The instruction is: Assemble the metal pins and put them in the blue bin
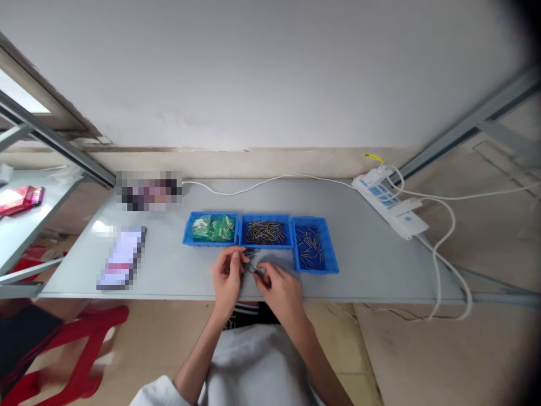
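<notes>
I watch two bare hands working near the middle of the tabletop's [372,276] front edge. The left hand [227,273] has its grip nearly closed, thumb and fingers curled together. The right hand [279,286] has its grip narrowed too, thumb close to the index finger, the tips just beside the left's. Between them I see a small cluster of thin dark metal pins [250,257], just in front of the trays; I cannot tell how many there are, nor whether either grip has hold of one or only touches them.

I count three rectangular blue plastic trays in a row behind and beside the hands. The left tray [211,245] holds clear and green plastic packets [213,227]. The middle tray [265,246] holds a dense heap of slender metal pieces [265,232], too many for me to count. The right tray [331,251], turned lengthwise toward the front edge, holds a sparser scatter of similar metal pieces [311,245].

I count one white power strip [401,214] near the right edge and one flat, pixelated slab [121,258] toward the front left corner.
</notes>
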Motion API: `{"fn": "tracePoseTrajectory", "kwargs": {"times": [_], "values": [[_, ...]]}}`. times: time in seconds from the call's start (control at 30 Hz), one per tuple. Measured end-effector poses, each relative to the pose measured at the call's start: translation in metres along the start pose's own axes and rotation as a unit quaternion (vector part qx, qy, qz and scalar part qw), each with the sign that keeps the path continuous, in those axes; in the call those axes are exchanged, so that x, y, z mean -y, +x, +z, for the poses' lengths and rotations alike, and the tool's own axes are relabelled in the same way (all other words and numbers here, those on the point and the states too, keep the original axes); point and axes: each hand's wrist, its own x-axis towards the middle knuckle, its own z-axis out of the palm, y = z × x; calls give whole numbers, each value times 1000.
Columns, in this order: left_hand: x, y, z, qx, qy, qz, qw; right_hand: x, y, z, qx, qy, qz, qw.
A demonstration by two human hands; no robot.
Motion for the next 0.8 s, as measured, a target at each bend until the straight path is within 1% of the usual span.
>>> {"fn": "tracePoseTrajectory", "kwargs": {"times": [0.1, 0.3, 0.53, 0.8], "values": [[1, 0, 0, 2, 3, -4, 1000, -4, -1, 3, 10, -15, -3, 1000], [-1, 1, 1, 20, 14, -6, 1000, -7, 0, 2, -12, -13, -7, 1000], [-4, 2, 2, 31, 20, -4, 999, -5, -2, 1, -11, -20, -19, 1000], [-3, 2, 2, 29, 11, -13, 999, -8, -1, 1, 14, -17, -26, 999]]}}
